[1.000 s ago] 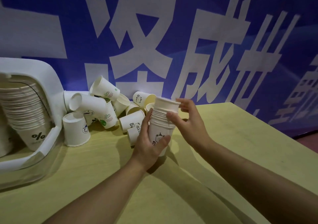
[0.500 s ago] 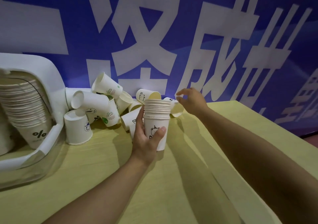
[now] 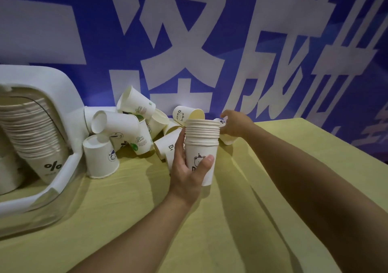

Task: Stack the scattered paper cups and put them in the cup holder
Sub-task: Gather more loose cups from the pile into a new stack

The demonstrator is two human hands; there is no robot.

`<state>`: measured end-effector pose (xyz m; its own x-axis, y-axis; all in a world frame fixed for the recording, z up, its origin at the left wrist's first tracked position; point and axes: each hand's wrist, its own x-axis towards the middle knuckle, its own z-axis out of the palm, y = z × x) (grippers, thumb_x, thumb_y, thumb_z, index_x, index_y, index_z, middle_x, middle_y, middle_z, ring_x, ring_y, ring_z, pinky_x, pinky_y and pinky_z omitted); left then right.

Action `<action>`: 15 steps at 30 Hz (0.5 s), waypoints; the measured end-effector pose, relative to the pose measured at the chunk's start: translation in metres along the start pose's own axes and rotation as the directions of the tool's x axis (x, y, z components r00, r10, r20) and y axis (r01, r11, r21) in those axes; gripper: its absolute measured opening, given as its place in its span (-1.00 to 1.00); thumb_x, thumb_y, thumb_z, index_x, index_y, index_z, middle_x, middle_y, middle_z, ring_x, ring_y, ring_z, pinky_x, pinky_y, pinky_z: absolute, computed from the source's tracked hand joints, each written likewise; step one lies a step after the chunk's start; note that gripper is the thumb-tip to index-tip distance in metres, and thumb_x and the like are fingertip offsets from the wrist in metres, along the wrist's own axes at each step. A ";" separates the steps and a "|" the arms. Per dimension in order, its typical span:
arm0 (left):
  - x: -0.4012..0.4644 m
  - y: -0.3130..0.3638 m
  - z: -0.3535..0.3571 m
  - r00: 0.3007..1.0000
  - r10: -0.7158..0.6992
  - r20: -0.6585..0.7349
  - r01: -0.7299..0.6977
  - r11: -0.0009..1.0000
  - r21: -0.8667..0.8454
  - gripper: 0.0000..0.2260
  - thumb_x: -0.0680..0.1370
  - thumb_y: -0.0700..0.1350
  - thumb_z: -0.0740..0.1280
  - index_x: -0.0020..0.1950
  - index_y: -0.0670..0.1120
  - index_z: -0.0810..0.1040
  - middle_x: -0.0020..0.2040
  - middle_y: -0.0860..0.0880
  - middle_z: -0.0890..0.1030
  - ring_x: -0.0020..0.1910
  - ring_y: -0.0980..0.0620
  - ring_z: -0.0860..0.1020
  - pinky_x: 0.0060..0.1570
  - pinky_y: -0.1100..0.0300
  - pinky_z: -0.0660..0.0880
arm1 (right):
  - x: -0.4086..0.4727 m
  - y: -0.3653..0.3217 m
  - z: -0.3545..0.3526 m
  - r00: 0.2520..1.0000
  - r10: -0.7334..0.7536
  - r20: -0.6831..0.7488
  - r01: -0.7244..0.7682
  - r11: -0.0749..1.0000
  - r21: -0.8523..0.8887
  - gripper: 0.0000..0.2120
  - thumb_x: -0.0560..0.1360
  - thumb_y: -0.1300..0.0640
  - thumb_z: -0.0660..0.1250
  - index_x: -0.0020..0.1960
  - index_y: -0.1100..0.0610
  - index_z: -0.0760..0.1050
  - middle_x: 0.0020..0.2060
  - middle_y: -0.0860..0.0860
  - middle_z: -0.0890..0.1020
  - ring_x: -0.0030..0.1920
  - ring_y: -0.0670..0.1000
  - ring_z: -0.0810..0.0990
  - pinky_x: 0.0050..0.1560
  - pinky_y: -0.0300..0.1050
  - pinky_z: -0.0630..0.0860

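Yellow-green table [image 3: 241,230] fills the lower part of the view, its top smooth, with soft shadows across it. Its far edge meets a blue banner [image 3: 231,21] standing upright behind the table. Large white characters [image 3: 180,42] run across the banner above the table, cut off at the top and right. Right of the table's far corner, a small patch of reddish floor [image 3: 383,159] shows below the banner.

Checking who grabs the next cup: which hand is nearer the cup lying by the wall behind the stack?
Right. The right hand is on the cup lying by the wall; the left hand is nearer the camera, holding the stack.
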<state>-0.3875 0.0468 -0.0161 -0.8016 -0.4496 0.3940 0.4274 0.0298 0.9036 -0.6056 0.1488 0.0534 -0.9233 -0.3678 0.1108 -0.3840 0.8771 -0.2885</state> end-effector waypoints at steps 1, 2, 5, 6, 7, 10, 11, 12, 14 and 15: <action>0.000 0.000 0.000 1.000 -0.001 0.003 0.001 1.000 0.004 -0.14 0.31 0.20 0.46 0.57 0.16 0.22 0.37 0.10 0.52 0.23 0.15 0.57 0.07 0.29 0.56 | -0.006 0.003 -0.004 1.000 0.014 0.023 -0.013 1.000 -0.024 -0.39 0.45 -0.11 0.51 0.41 0.05 0.41 0.26 0.07 0.57 0.11 0.11 0.57 0.11 -0.04 0.59; -0.001 0.001 0.000 1.000 0.001 0.009 -0.001 1.000 0.009 -0.14 0.31 0.20 0.46 0.57 0.17 0.22 0.37 0.10 0.51 0.25 0.14 0.56 0.10 0.25 0.56 | -0.013 0.007 -0.008 0.999 0.031 0.044 -0.029 0.999 -0.044 -0.37 0.45 -0.12 0.50 0.42 0.06 0.40 0.27 0.07 0.56 0.14 0.12 0.56 0.14 -0.03 0.58; -0.004 0.005 0.000 0.998 -0.003 0.062 0.001 1.000 0.030 -0.16 0.33 0.21 0.45 0.57 0.22 0.19 0.38 0.14 0.50 0.28 0.12 0.55 0.20 0.07 0.57 | -0.041 0.019 -0.020 0.993 0.070 0.097 -0.064 0.996 -0.070 -0.36 0.46 -0.13 0.49 0.45 0.06 0.39 0.32 0.06 0.53 0.22 0.13 0.54 0.21 -0.02 0.56; -0.006 0.006 0.000 0.997 -0.006 0.082 0.003 0.999 0.033 -0.16 0.33 0.21 0.45 0.56 0.24 0.18 0.38 0.16 0.49 0.25 0.16 0.56 0.16 0.13 0.59 | -0.052 0.023 -0.022 0.990 0.076 0.117 -0.067 0.994 -0.081 -0.36 0.46 -0.14 0.48 0.45 0.06 0.38 0.32 0.06 0.53 0.21 0.12 0.54 0.21 -0.03 0.55; -0.009 0.010 0.000 0.994 -0.006 0.107 0.003 1.000 0.031 -0.16 0.33 0.21 0.45 0.56 0.26 0.17 0.37 0.19 0.49 0.23 0.20 0.56 0.10 0.20 0.59 | -0.065 0.026 -0.025 0.986 0.080 0.143 -0.067 0.993 -0.095 -0.36 0.46 -0.14 0.48 0.45 0.06 0.38 0.32 0.06 0.53 0.20 0.11 0.54 0.20 -0.04 0.55; -0.020 0.019 0.000 0.985 0.003 0.172 -0.018 0.996 0.085 -0.16 0.34 0.24 0.43 0.56 0.28 0.14 0.39 0.15 0.46 0.22 0.20 0.55 -0.01 0.34 0.57 | -0.108 0.032 -0.036 0.982 0.068 0.175 -0.060 0.997 -0.052 -0.31 0.44 -0.13 0.51 0.47 0.01 0.34 0.33 0.05 0.52 0.18 0.08 0.55 0.16 -0.05 0.57; -0.025 0.023 -0.001 0.983 0.008 0.181 -0.025 0.995 0.094 -0.16 0.34 0.24 0.43 0.56 0.28 0.14 0.41 0.12 0.46 0.23 0.20 0.54 0.00 0.35 0.56 | -0.122 0.031 -0.040 0.987 0.049 0.150 -0.050 0.999 0.003 -0.29 0.43 -0.10 0.53 0.48 -0.01 0.32 0.32 0.05 0.52 0.15 0.07 0.55 0.13 -0.05 0.59; -0.029 0.027 -0.001 0.983 0.003 0.186 -0.020 0.996 0.090 -0.15 0.33 0.24 0.43 0.56 0.26 0.14 0.41 0.10 0.45 0.22 0.21 0.55 0.01 0.36 0.55 | -0.136 0.030 -0.044 0.994 0.023 0.105 -0.030 0.997 0.070 -0.28 0.43 -0.07 0.54 0.50 -0.05 0.29 0.32 0.04 0.52 0.12 0.05 0.55 0.08 -0.07 0.60; -0.038 0.036 -0.002 0.977 -0.010 0.215 -0.008 0.997 0.081 -0.13 0.33 0.23 0.43 0.58 0.23 0.11 0.41 0.10 0.44 0.20 0.25 0.54 0.01 0.39 0.52 | -0.163 0.026 -0.049 0.999 -0.031 -0.022 0.035 0.978 0.206 -0.24 0.43 0.00 0.55 0.51 -0.11 0.25 0.32 0.03 0.50 0.11 0.05 0.55 -0.01 -0.10 0.61; -0.043 0.041 -0.002 0.969 -0.010 0.249 -0.016 0.995 0.101 -0.11 0.34 0.23 0.41 0.59 0.21 0.07 0.42 0.12 0.41 0.20 0.31 0.52 0.03 0.43 0.50 | -0.175 0.023 -0.050 0.994 -0.061 -0.095 0.085 0.960 0.268 -0.23 0.43 0.04 0.56 0.51 -0.13 0.24 0.34 0.02 0.48 0.15 0.06 0.55 -0.01 -0.09 0.62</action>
<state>-0.3341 0.0653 0.0038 -0.8845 -0.2139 0.4147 0.3958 0.1267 0.9095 -0.4536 0.2484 0.0749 -0.8948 -0.3898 0.2179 -0.4443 0.7280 -0.5221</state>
